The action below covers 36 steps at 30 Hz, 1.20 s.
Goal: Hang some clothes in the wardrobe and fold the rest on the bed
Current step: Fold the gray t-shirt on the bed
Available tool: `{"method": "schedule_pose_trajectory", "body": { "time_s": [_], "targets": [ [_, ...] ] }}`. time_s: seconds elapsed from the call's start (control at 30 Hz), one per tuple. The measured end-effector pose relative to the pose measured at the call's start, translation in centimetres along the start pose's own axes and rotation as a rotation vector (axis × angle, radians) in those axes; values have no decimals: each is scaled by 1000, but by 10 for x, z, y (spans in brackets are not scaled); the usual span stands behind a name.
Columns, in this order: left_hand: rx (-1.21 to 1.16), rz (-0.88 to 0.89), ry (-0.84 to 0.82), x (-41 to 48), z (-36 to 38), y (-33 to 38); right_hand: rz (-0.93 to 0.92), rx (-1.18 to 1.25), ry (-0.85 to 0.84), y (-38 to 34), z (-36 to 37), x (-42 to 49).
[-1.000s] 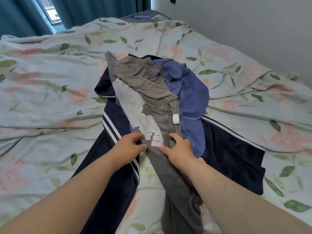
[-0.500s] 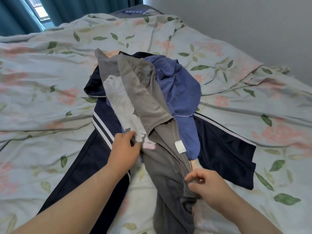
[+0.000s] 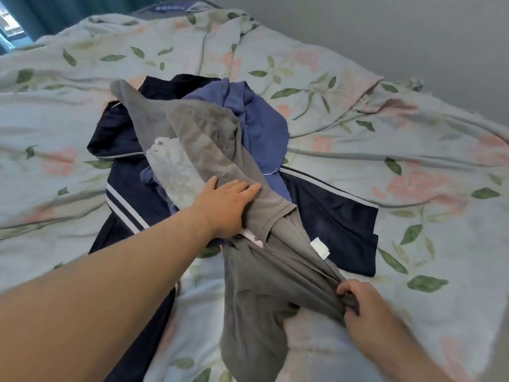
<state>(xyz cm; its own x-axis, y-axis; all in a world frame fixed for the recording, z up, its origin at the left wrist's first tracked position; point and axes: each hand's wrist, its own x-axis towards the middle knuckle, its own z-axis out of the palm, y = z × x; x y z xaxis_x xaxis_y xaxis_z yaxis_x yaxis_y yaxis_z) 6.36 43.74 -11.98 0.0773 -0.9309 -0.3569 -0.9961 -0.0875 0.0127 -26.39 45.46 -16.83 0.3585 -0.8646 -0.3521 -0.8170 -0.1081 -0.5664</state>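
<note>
A grey T-shirt with a pale print and a white label lies stretched across a heap of clothes on the bed. Under it are a blue garment and navy clothes with white stripes. My left hand rests flat on the middle of the grey shirt, fingers straight. My right hand pinches the shirt's near edge at the lower right, fingers curled round the cloth.
The bed is covered by a pale floral quilt, rumpled around the heap. A grey wall runs along the right side. Teal curtains and a window corner are at the top left.
My right hand has drawn the grey shirt's edge toward me and to the right. My left hand let go of the shirt's edge and now lies flat on its middle.
</note>
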Motion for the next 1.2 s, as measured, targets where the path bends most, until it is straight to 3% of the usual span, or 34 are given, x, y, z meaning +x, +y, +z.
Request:
{"method": "schedule_pose_trajectory", "body": {
  "time_s": [0.1, 0.23, 0.4, 0.5, 0.6, 0.7, 0.83, 0.97, 1.07, 1.2],
  "targets": [
    [-44, -2, -19, 12, 9, 6, -121, -122, 314, 16, 46, -16],
    [-135, 72, -77, 28, 6, 23, -226, -220, 405, 30, 64, -8],
    [-466, -45, -60, 24, -4, 43, -305, -133, 478, 36, 65, -9],
    [-442, -33, 99, 20, 7, 48, -292, -25, 526, 37, 65, -8],
    [-618, -69, 254, 16, 14, 45, -156, 169, 531, 36, 61, -10],
    [-738, -91, 361, 8, 11, 43, -141, 280, 530, 42, 56, -9],
    [-735, -51, 449, -6, -2, 34, -80, 490, 513, 39, 43, -19],
    [-699, 62, 468, -33, -42, 30, -66, 630, 620, 26, 5, -34],
    [-787, 198, 428, -68, -89, 27, -98, 567, 725, 12, -35, -57],
    [-498, 275, 724, -118, -141, 26, -81, 370, 775, -22, -88, -115]
  ]
}}
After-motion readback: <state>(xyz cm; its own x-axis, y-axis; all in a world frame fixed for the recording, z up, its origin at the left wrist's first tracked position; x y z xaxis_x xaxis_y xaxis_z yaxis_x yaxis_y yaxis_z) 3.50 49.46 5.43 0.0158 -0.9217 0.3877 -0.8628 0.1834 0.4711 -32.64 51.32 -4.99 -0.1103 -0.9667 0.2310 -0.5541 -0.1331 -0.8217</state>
